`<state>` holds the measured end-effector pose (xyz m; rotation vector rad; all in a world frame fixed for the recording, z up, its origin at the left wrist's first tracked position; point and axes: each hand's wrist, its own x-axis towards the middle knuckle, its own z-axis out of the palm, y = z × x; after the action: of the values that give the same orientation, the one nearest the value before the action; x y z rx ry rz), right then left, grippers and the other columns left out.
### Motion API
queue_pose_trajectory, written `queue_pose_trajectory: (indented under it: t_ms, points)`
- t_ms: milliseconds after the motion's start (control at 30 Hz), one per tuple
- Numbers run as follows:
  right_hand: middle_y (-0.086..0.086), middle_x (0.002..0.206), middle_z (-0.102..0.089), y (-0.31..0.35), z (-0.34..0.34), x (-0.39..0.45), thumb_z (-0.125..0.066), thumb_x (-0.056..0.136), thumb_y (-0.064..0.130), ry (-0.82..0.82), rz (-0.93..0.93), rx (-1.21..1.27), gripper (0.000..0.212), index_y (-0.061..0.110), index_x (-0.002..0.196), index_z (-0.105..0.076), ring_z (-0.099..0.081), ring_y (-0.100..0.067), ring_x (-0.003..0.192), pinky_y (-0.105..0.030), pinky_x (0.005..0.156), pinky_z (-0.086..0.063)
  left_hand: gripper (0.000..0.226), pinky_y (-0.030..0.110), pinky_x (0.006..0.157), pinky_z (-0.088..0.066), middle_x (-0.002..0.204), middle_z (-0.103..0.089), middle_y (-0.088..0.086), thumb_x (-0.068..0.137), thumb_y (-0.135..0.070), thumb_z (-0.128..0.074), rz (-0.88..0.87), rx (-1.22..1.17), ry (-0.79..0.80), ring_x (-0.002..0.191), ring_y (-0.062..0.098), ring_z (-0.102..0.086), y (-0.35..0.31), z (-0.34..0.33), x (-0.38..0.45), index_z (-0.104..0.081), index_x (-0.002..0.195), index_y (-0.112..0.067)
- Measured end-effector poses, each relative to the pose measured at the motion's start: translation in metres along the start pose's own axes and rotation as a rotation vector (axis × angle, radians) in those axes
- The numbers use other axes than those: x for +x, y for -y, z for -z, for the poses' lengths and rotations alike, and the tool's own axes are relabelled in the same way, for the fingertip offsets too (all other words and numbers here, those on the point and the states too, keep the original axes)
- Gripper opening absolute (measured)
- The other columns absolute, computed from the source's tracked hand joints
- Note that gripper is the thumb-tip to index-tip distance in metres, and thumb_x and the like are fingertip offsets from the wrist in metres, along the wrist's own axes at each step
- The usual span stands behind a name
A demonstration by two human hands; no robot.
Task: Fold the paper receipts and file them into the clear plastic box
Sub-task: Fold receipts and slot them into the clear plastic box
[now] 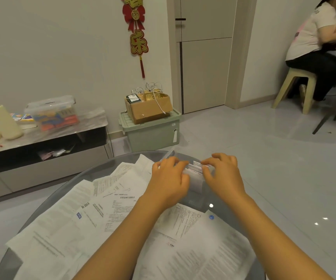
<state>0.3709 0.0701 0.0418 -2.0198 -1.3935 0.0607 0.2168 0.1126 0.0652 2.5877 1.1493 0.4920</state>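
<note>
Spreading across the round glass table [42, 207] nearest the camera, loose receipts [193, 249] lay flat and overlapping, thin white sheets dense with small print, some creased. Past them both forearms reached forward to the clear box [198, 197], which stood on the table's far side just beyond the sheets; its walls were glossy and see-through, so its edges were hard to trace. The left hand [170, 178] and right hand [222, 173] sat at the box's top, fingers [207, 161] curled onto the upright folded slips [195, 168] filed inside, seemingly pinching or parting them, though how firm the hold was could not be told. The risk, as I judged it, was that pressing on the slips might tip or slide the light box over the slick glass, or that springy folds might pop open and crumple their neighbours; a sweeping forearm could also drag loose sheets off the rim. Farther off stood a low marble-look cabinet [46, 136], a pale green bin [153, 134] carrying a cardboard carton [147, 110], and someone [312, 43] seated on a plastic stool [296, 85].
</note>
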Motion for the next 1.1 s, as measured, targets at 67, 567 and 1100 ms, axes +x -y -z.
queue_pose_trajectory:
  t_ms: [67,567,1100]
  points:
    - [0.003,0.129,-0.048,0.006,0.004,-0.015,-0.054,0.092,0.027,0.034,0.100,0.042,0.026,0.022,0.115,-0.066,-0.029,-0.013,0.124,-0.018,0.091,-0.031,0.048,0.032,0.111,-0.012,0.139,-0.040,-0.003,0.093,-0.029,-0.025,0.015,-0.025,0.007,0.126,0.014,-0.031,-0.005,0.004,-0.021,-0.041,0.138,-0.026]
    - [0.008,0.114,-0.053,-0.003,0.000,-0.096,-0.061,0.085,0.035,0.655,0.304,-0.179,0.027,0.030,0.112,-0.063,-0.047,-0.009,0.107,-0.022,0.086,-0.041,0.056,0.029,0.099,-0.040,0.134,-0.041,-0.010,0.088,-0.046,-0.056,0.193,-0.063,0.281,0.120,0.009,-0.040,0.013,-0.035,-0.150,-0.037,0.138,-0.031]
    - [0.014,0.134,-0.045,0.040,-0.014,-0.096,-0.066,0.077,0.053,0.694,0.520,-0.017,0.056,0.035,0.128,-0.051,-0.035,-0.006,0.125,-0.019,0.102,-0.027,0.024,0.017,0.052,-0.043,0.080,-0.055,-0.001,0.093,-0.014,-0.051,0.628,-0.499,-0.052,0.062,0.011,-0.056,0.044,-0.012,-0.146,-0.042,0.111,-0.028]
